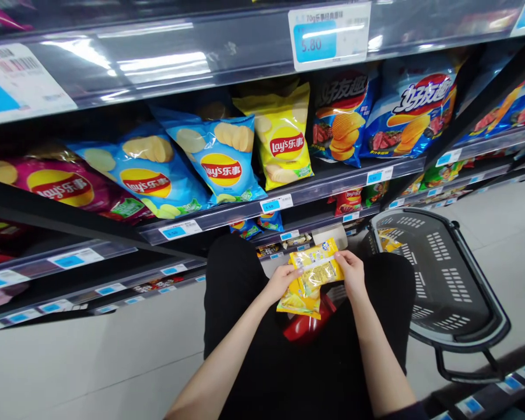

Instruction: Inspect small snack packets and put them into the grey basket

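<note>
Between my knees, my left hand and my right hand hold yellow snack packets at opposite sides. The fingers of both hands are closed, with thumbs on top. Two packets seem to overlap, one angled toward me, and a pale strip runs across the upper one; whether they are joined I cannot tell. Beneath them a shiny red thing is partly covered by the packets and my legs.
A dark grey shopping basket stands on the floor at my right, with a yellow packet inside. Ahead, shelves carry blue Lay's bags, a yellow Lay's bag and other chips. Another shelf edge lies at lower right.
</note>
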`<action>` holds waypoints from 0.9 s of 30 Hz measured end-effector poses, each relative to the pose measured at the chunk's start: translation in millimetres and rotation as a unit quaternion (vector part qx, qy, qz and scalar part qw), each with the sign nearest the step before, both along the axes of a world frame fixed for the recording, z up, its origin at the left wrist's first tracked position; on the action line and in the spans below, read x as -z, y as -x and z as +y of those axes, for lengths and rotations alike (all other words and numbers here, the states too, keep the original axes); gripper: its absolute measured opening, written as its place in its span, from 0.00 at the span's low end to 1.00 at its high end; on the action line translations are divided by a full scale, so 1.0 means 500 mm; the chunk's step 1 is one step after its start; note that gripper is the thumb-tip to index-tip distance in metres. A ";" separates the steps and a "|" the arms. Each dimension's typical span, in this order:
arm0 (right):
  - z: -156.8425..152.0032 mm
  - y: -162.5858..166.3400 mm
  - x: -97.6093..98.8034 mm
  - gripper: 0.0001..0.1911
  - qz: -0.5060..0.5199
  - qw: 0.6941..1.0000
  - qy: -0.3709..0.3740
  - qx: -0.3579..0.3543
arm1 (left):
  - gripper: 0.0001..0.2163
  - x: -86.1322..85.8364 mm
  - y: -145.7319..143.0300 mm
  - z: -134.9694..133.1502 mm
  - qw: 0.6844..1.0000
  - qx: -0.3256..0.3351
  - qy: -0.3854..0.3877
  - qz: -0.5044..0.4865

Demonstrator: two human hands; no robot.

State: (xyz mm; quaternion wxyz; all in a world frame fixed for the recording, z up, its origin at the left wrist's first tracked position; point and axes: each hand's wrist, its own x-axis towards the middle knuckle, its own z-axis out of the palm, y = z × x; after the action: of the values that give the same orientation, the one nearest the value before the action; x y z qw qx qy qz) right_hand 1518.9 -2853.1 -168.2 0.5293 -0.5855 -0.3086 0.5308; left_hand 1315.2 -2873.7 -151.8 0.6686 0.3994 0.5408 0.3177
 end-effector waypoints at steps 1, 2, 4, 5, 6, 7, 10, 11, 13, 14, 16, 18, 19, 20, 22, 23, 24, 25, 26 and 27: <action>0.000 0.000 0.001 0.16 -0.003 1.000 0.000 0.000 | 0.19 0.000 0.000 0.000 1.000 -0.002 -0.001 0.003; -0.001 0.000 0.002 0.16 -0.007 1.000 -0.001 -0.002 | 0.19 0.001 0.000 0.000 1.000 -0.002 -0.002 0.005; -0.001 0.001 0.003 0.16 -0.018 1.000 -0.004 -0.006 | 0.20 0.002 0.001 0.000 1.000 -0.003 -0.005 0.009; -0.002 0.001 0.004 0.16 -0.024 1.000 -0.005 -0.009 | 0.20 0.002 0.001 0.000 1.000 -0.002 -0.007 0.012; -0.002 0.001 0.004 0.16 -0.030 0.999 -0.007 -0.012 | 0.20 0.003 0.001 0.000 1.000 -0.001 -0.010 0.014; -0.001 0.000 0.004 0.16 -0.037 0.999 -0.010 -0.016 | 0.20 0.003 0.002 -0.001 1.000 0.000 -0.014 0.017; 0.000 0.000 0.004 0.15 -0.058 0.998 -0.020 -0.021 | 0.21 0.002 0.003 -0.001 0.999 0.008 -0.029 0.031; 0.001 0.000 0.004 0.15 -0.066 0.997 -0.024 -0.019 | 0.21 0.001 0.003 -0.001 0.999 0.011 -0.036 0.037; 0.002 -0.001 0.004 0.14 -0.083 0.996 -0.034 -0.012 | 0.21 0.000 0.004 0.000 0.997 0.015 -0.053 0.054; 0.001 -0.002 0.005 0.14 -0.091 0.995 -0.037 -0.008 | 0.21 0.000 0.005 0.000 0.996 0.017 -0.064 0.065; 0.000 -0.003 0.005 0.13 -0.099 0.994 -0.038 -0.006 | 0.20 -0.001 0.007 0.002 0.991 0.018 -0.090 0.094; -0.003 -0.004 0.004 0.13 -0.101 0.994 -0.036 -0.011 | 0.19 -0.001 0.011 0.004 0.984 0.014 -0.119 0.130; -0.004 -0.004 0.002 0.13 -0.100 0.994 -0.036 -0.016 | 0.19 -0.001 0.013 0.005 0.979 0.012 -0.135 0.150; -0.006 -0.003 0.000 0.14 -0.097 0.994 -0.035 -0.021 | 0.18 0.000 0.016 0.005 0.974 0.010 -0.149 0.168; -0.008 -0.002 -0.005 0.15 -0.089 0.995 -0.033 -0.031 | 0.17 0.002 0.023 0.006 0.964 0.009 -0.175 0.199; -0.009 -0.002 -0.007 0.15 -0.083 0.995 -0.033 -0.038 | 0.16 0.003 0.027 0.005 0.960 0.011 -0.186 0.210; -0.009 -0.001 -0.010 0.16 -0.074 0.996 -0.034 -0.044 | 0.16 0.004 0.030 0.005 0.956 0.012 -0.195 0.219; -0.009 -0.001 -0.013 0.17 -0.064 0.996 -0.036 -0.051 | 0.15 0.005 0.033 0.004 0.953 0.013 -0.204 0.226; -0.008 -0.002 -0.015 0.18 -0.053 0.996 -0.038 -0.059 | 0.15 0.006 0.036 0.003 0.949 0.013 -0.212 0.232; -0.008 -0.003 -0.017 0.20 -0.040 0.996 -0.040 -0.066 | 0.14 0.006 0.037 0.002 0.947 0.012 -0.220 0.236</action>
State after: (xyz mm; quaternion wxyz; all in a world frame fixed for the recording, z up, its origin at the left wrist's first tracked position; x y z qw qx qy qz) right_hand 1520.1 -2856.9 -159.5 0.5032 -0.5632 -0.3885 0.5279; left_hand 1296.5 -2872.6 -154.9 0.4216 0.6059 0.5951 0.3177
